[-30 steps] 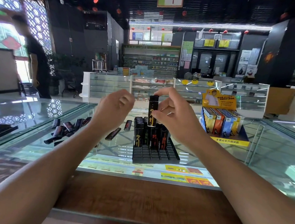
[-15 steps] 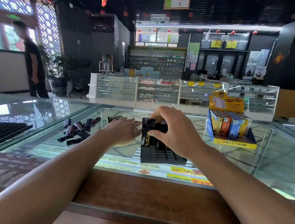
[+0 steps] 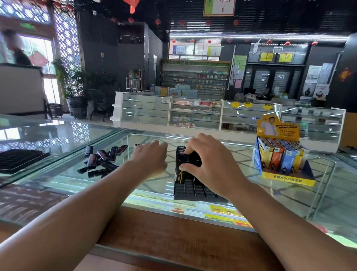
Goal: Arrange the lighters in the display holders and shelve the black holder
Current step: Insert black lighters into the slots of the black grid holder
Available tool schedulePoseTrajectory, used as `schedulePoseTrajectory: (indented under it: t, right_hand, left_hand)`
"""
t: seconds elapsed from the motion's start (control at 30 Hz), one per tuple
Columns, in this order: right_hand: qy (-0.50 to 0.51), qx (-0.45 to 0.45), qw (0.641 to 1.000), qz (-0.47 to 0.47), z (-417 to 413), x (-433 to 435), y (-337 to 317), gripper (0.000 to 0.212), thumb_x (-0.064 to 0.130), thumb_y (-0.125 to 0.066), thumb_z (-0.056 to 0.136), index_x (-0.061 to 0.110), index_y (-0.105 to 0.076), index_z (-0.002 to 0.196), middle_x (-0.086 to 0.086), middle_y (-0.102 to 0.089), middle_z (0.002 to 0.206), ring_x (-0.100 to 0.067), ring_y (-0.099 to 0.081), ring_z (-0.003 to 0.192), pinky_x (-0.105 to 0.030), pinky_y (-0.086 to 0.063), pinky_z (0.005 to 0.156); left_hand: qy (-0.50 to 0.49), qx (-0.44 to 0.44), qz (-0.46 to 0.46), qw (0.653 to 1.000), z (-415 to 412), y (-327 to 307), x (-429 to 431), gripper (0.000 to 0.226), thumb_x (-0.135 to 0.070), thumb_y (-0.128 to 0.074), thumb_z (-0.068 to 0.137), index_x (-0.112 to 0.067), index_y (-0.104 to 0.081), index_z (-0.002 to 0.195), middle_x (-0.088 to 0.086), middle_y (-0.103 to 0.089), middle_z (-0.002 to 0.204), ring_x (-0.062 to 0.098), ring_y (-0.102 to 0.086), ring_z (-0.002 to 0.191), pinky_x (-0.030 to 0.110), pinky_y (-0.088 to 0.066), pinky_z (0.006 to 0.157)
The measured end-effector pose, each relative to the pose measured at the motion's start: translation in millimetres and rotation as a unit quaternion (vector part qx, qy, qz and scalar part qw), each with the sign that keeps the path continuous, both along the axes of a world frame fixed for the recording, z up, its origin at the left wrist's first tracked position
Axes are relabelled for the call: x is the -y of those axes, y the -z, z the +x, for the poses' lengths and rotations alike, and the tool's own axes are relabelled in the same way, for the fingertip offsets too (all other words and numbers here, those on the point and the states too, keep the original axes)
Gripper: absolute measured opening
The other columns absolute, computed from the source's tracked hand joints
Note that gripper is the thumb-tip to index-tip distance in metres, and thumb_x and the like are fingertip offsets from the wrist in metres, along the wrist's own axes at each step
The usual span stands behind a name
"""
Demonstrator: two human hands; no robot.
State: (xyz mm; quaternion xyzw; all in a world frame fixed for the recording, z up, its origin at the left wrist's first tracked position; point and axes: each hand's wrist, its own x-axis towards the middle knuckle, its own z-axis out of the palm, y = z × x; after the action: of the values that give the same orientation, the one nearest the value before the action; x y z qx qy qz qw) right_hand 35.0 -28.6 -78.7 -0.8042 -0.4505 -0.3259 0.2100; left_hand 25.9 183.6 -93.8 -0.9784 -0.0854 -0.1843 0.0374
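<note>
A black gridded holder (image 3: pixel 193 189) sits on the glass counter (image 3: pixel 293 197) in front of me, with black lighters (image 3: pixel 181 172) standing in its far rows. My right hand (image 3: pixel 211 163) is on top of those lighters, thumb and fingers curled round one of them. My left hand (image 3: pixel 150 156) reaches over the glass just left of the holder with its fingers extended and nothing visibly held. A pile of loose black lighters (image 3: pixel 103 158) lies further left.
A yellow-and-blue display box (image 3: pixel 283 160) full of coloured lighters stands at the right. A second black holder (image 3: pixel 10 160) lies at the far left. The counter has a wooden front edge (image 3: pixel 169 237). A person (image 3: pixel 17 50) stands far left in the shop.
My right hand brought a lighter down from the air into the holder's far rows. My left hand dropped and stretched out over the glass left of the holder.
</note>
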Motion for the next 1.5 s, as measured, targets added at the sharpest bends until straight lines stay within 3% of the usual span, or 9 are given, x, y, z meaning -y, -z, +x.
schedulePoseTrajectory:
  t: [0.2, 0.4, 0.63, 0.87, 1.03, 1.13, 1.23, 1.43, 1.5]
  right_hand:
    - [0.011, 0.004, 1.000, 0.015, -2, -2, 0, 0.027, 0.048, -0.067, 0.098, 0.023, -0.065, 0.105, 0.007, -0.060, 0.100, -0.015, -0.055, 0.093, -0.032, -0.043, 0.081]
    - [0.016, -0.076, 0.996, 0.051, 2, 0, 2, 0.024, 0.048, -0.059, 0.102, 0.028, -0.061, 0.116, 0.012, -0.061, 0.105, -0.010, -0.055, 0.101, -0.033, -0.049, 0.088]
    - [0.011, -0.092, 0.994, 0.059, 4, 1, 0, 0.016, 0.042, -0.061, 0.102, 0.029, -0.063, 0.111, 0.014, -0.061, 0.102, -0.008, -0.056, 0.098, -0.033, -0.051, 0.087]
    - [0.002, -0.109, 0.992, 0.059, 4, 3, -2, 0.008, 0.036, -0.063, 0.101, 0.029, -0.067, 0.104, 0.015, -0.062, 0.100, -0.009, -0.057, 0.099, -0.037, -0.052, 0.088]
    - [-0.001, -0.117, 0.991, 0.062, 4, 3, -2, 0.006, 0.035, -0.064, 0.101, 0.030, -0.067, 0.101, 0.015, -0.062, 0.100, -0.009, -0.057, 0.099, -0.039, -0.052, 0.089]
    - [-0.003, -0.118, 0.991, 0.060, 4, 3, -3, 0.006, 0.034, -0.064, 0.101, 0.030, -0.068, 0.101, 0.015, -0.062, 0.099, -0.009, -0.057, 0.099, -0.039, -0.052, 0.089]
    - [-0.006, -0.120, 0.991, 0.060, 5, 4, -3, 0.006, 0.033, -0.064, 0.101, 0.029, -0.068, 0.100, 0.015, -0.061, 0.099, -0.008, -0.058, 0.098, -0.039, -0.053, 0.089]
    - [-0.012, -0.125, 0.990, 0.060, 4, 5, -4, 0.006, 0.032, -0.064, 0.101, 0.029, -0.068, 0.099, 0.014, -0.062, 0.098, -0.009, -0.058, 0.098, -0.040, -0.053, 0.089]
    - [-0.013, -0.129, 0.990, 0.060, 4, 5, -4, 0.006, 0.032, -0.064, 0.101, 0.029, -0.068, 0.098, 0.014, -0.061, 0.097, -0.009, -0.058, 0.097, -0.040, -0.052, 0.090]
  left_hand:
    - [-0.084, -0.081, 0.017, 0.993, 2, 6, -5, 0.066, -0.061, -0.036, 0.102, -0.016, -0.038, 0.150, 0.015, -0.049, 0.151, 0.034, -0.049, 0.137, 0.052, -0.040, 0.111]
    - [-0.086, -0.140, -0.038, 0.986, 8, 3, -24, 0.099, -0.090, -0.015, 0.087, -0.031, -0.005, 0.166, 0.015, 0.003, 0.173, 0.045, -0.003, 0.157, 0.067, -0.011, 0.123]
    - [-0.063, -0.140, -0.033, 0.988, 7, 2, -20, 0.089, -0.083, -0.024, 0.093, -0.018, -0.047, 0.149, 0.015, -0.040, 0.158, 0.039, -0.044, 0.141, 0.057, -0.038, 0.115]
    - [-0.074, -0.079, 0.023, 0.994, 5, 1, -9, 0.067, -0.064, -0.046, 0.100, -0.019, -0.040, 0.150, 0.016, -0.044, 0.153, 0.034, -0.057, 0.128, 0.052, -0.048, 0.107]
    - [-0.103, -0.129, -0.012, 0.986, 8, 5, -19, 0.082, -0.075, -0.033, 0.098, -0.022, -0.026, 0.161, 0.019, -0.022, 0.168, 0.047, -0.032, 0.149, 0.059, -0.031, 0.118]
    - [-0.060, -0.126, -0.034, 0.990, 7, 3, -26, 0.070, -0.072, -0.036, 0.100, -0.014, -0.057, 0.131, 0.008, -0.063, 0.128, 0.027, -0.061, 0.114, 0.041, -0.050, 0.089]
    - [-0.015, -0.067, -0.033, 0.997, 7, 0, -26, 0.039, -0.058, -0.056, 0.098, -0.019, -0.053, 0.105, -0.002, -0.055, 0.103, 0.015, -0.057, 0.088, 0.031, -0.042, 0.071]
    - [-0.007, -0.059, -0.061, 0.996, 9, 2, -22, 0.062, -0.057, -0.061, 0.094, -0.013, -0.047, 0.135, 0.012, -0.049, 0.137, 0.027, -0.058, 0.114, 0.045, -0.053, 0.095]
    - [-0.024, -0.082, -0.035, 0.996, 8, 1, -22, 0.057, -0.062, -0.051, 0.098, -0.011, -0.058, 0.121, 0.009, -0.058, 0.128, 0.021, -0.061, 0.103, 0.045, -0.052, 0.090]
